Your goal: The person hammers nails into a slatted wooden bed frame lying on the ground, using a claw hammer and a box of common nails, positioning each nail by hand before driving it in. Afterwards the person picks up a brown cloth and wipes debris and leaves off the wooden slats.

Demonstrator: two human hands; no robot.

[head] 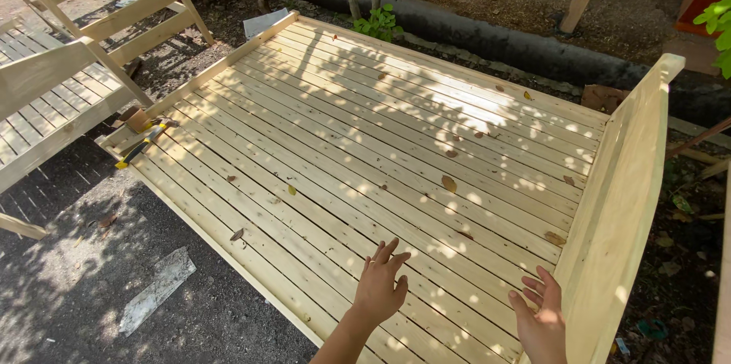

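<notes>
Pine deck (365, 143): leaves scattered; a slip is judged possible.
Left hand (379, 284): spread open, nothing held.
Right hand (542, 314): open, empty, beside rail (617, 212); splinters risked.

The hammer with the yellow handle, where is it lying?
The hammer lies at the far left corner of the slatted wooden platform, beside a roll of brown tape, well away from both hands.

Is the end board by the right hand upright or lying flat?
Upright: the end board stands on edge, above the slatted platform.
</notes>
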